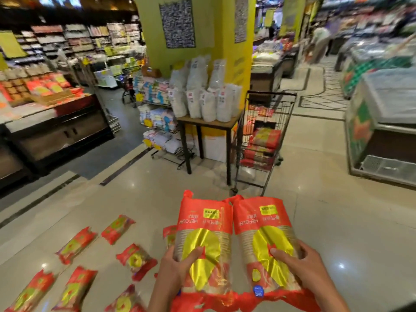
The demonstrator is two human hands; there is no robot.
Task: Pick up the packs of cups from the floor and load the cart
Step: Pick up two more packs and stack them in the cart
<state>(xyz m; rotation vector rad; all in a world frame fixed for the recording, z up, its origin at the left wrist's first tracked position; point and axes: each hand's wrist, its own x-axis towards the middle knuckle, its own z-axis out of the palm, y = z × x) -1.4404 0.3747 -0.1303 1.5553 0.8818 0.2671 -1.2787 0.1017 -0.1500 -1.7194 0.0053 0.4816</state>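
I hold two red-and-gold packs of cups side by side in front of me. My left hand [177, 264] grips the left pack [204, 224], thumb on its gold panel. My right hand [299, 264] grips the right pack [265, 221] the same way. Several more packs [76, 244] lie scattered on the shiny floor at the lower left. The black wire cart [270, 102] stands ahead, slightly right, beyond the held packs, with several red packs [265, 138] stacked inside it.
A small table [209, 122] stacked with white cup packs stands left of the cart against a yellow pillar [202, 55]. Display counters line the left, a freezer chest [382, 131] the right. A person [319, 41] stands far down the aisle.
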